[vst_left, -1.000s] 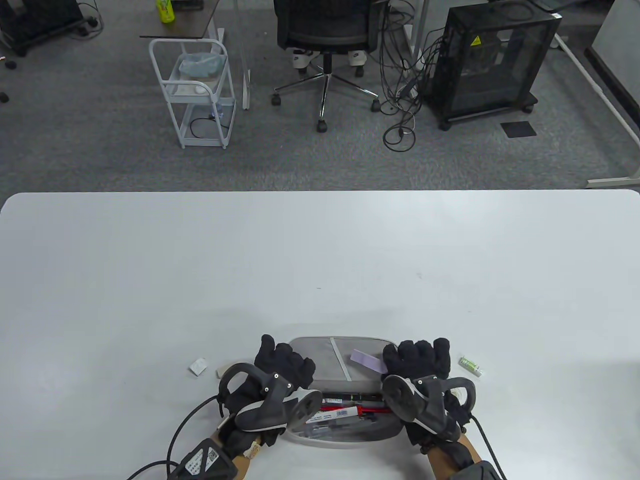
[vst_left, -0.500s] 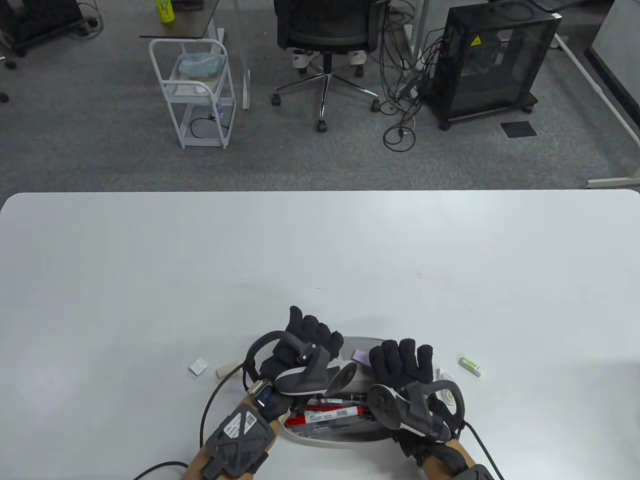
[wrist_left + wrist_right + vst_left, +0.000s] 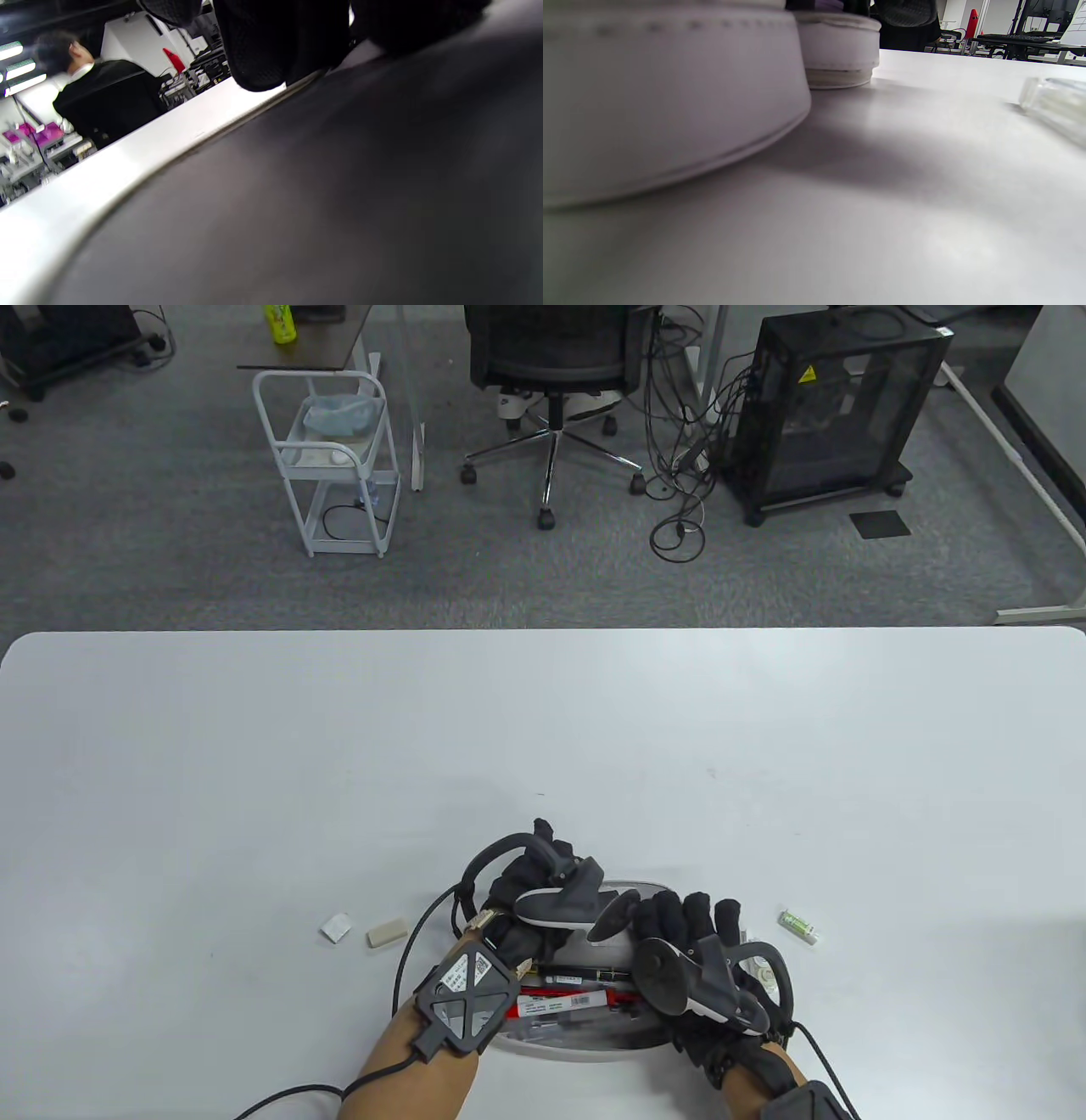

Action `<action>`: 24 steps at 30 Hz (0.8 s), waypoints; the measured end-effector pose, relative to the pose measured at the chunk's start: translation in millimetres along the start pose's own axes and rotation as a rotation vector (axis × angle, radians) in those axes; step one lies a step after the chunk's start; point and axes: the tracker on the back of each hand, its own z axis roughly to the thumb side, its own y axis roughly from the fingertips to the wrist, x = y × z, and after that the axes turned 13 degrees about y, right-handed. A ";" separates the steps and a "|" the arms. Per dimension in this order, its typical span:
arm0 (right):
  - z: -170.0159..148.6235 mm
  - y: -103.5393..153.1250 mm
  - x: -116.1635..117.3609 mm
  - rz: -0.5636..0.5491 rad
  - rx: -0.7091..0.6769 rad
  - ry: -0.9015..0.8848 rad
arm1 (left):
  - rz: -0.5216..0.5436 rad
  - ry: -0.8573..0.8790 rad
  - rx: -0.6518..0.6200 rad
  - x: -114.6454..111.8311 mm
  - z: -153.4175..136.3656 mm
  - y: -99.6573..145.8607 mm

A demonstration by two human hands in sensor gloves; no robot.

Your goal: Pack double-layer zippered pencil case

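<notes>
The grey pencil case (image 3: 585, 1049) lies open at the table's near edge, with a red pen (image 3: 564, 1003) and black pens in its near half. My left hand (image 3: 536, 861) reaches across the case's far half; in the left wrist view its fingers (image 3: 271, 51) touch the far edge of the grey fabric (image 3: 339, 190). Its grip is hidden under the tracker. My right hand (image 3: 689, 913) rests on the case's right end with the fingers spread. The case's pale side (image 3: 670, 93) fills the left of the right wrist view.
A white eraser (image 3: 388, 934) and a small white scrap (image 3: 337, 927) lie left of the case. A small green tube (image 3: 799, 926) lies to its right. A white roll (image 3: 835, 46) stands by the case's right end, near a clear tube (image 3: 1052, 106).
My left hand has swung from the case's left end across to its far edge, forearm now over the near left. My right hand has shifted a little left onto the case.
</notes>
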 end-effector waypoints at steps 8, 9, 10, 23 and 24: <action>0.4 -7.2 -2.4 -0.012 -0.065 -0.073 | 0.052 0.463 -0.075 2.2 -35.5 9.5; 2.7 -8.9 -3.5 -0.013 -0.086 -0.090 | 0.070 0.530 -0.095 3.8 -36.2 10.3; 5.7 -10.5 -3.9 -0.009 -0.100 -0.098 | 0.094 0.567 -0.105 4.7 -36.4 9.5; 2.6 -1.8 -6.3 -0.065 -0.089 -0.142 | 0.220 0.510 0.033 10.6 -41.7 20.1; -0.7 0.1 -8.7 -0.085 -0.070 -0.134 | 0.243 0.494 0.040 12.1 -42.9 22.5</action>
